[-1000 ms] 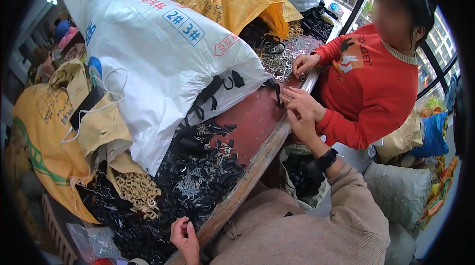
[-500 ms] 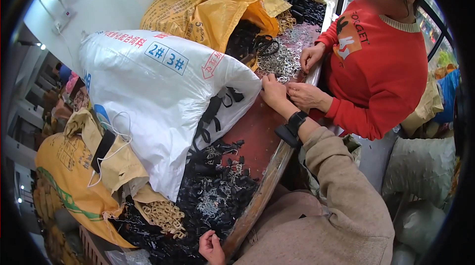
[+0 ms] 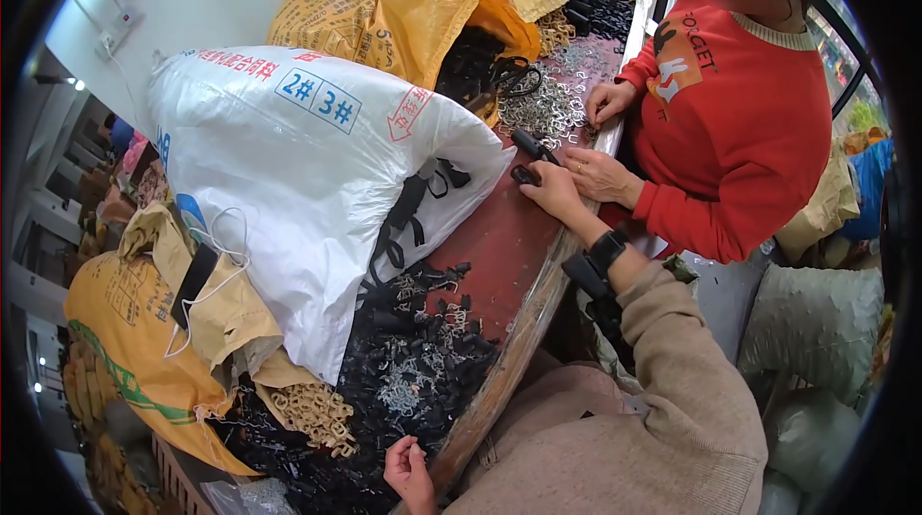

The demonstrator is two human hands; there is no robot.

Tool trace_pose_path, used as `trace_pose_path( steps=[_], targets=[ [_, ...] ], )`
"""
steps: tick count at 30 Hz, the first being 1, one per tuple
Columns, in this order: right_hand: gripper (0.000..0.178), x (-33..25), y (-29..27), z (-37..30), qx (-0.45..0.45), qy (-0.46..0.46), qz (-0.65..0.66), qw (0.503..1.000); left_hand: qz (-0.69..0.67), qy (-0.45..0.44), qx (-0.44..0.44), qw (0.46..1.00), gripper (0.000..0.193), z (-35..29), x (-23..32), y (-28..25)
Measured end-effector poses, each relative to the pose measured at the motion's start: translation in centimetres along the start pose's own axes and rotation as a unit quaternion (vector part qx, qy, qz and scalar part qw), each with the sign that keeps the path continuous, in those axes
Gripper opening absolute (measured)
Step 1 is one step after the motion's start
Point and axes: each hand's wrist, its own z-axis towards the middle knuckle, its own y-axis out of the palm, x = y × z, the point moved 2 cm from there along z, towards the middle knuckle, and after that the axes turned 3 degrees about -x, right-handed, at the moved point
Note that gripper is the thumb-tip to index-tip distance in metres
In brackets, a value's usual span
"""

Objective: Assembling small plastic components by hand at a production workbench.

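Note:
My right hand (image 3: 555, 193) reaches over the red tabletop (image 3: 495, 244), its fingers closed on a small black piece (image 3: 525, 175). A longer black cylindrical piece (image 3: 534, 146) lies just beyond the fingertips; whether I hold it too, I cannot tell. Right beside my hand is the co-worker's near hand (image 3: 603, 176); the far one (image 3: 611, 104) is by a pile of silver metal hooks (image 3: 543, 111). At the table's near edge, my left hand (image 3: 410, 470) has its fingers curled in, with nothing visible in them. Black parts (image 3: 384, 419) lie beside it, mixed with small silver hooks (image 3: 408, 385).
A large white woven sack (image 3: 279, 169) stands on the table, black parts at its mouth. Behind it is a yellow sack (image 3: 413, 30). Tan rings (image 3: 312, 414) spill from another sack at lower left. A wooden edge (image 3: 509, 371) borders the table; a person in red (image 3: 730, 131) stands opposite.
My right hand has drawn back slightly toward me, and black pieces now show at its fingers. The co-worker's near hand has flattened out beside it. My left hand is nearly unchanged.

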Motion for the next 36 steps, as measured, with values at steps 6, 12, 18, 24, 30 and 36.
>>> trace_pose_path(
  steps=[6, 12, 18, 24, 30, 36],
  targets=[
    [0.039, -4.0, -2.6, -5.0, -0.107, 0.111, 0.216, 0.964, -0.024, -0.034, -0.033, 0.999, 0.018, 0.4, 1.0, 0.4],
    [0.035, -14.1, -2.9, -9.8, -0.165, -0.052, 0.351, 0.92, -0.086, -0.003, -0.273, 0.958, 0.045, 2.9, 5.7, 5.4],
    [0.038, -18.7, -1.8, -11.2, -0.208, -0.169, 0.356, 0.895, -0.222, -0.02, -0.259, 0.94, 0.045, 6.7, 8.4, 10.6],
    [0.042, -19.3, -1.3, -12.0, -0.22, -0.215, 0.303, 0.902, -0.361, -0.075, -0.232, 0.9, 0.035, 7.3, 6.7, 11.4],
    [0.041, -19.3, -0.8, -11.7, -0.293, -0.253, 0.335, 0.859, -0.354, -0.114, -0.248, 0.895, 0.029, 7.8, 6.7, 10.9],
    [0.044, -15.6, -1.9, -4.5, -0.037, -0.215, 0.292, 0.931, -0.332, -0.121, -0.237, 0.905, 0.029, 7.6, 7.1, 10.4]
  ],
)
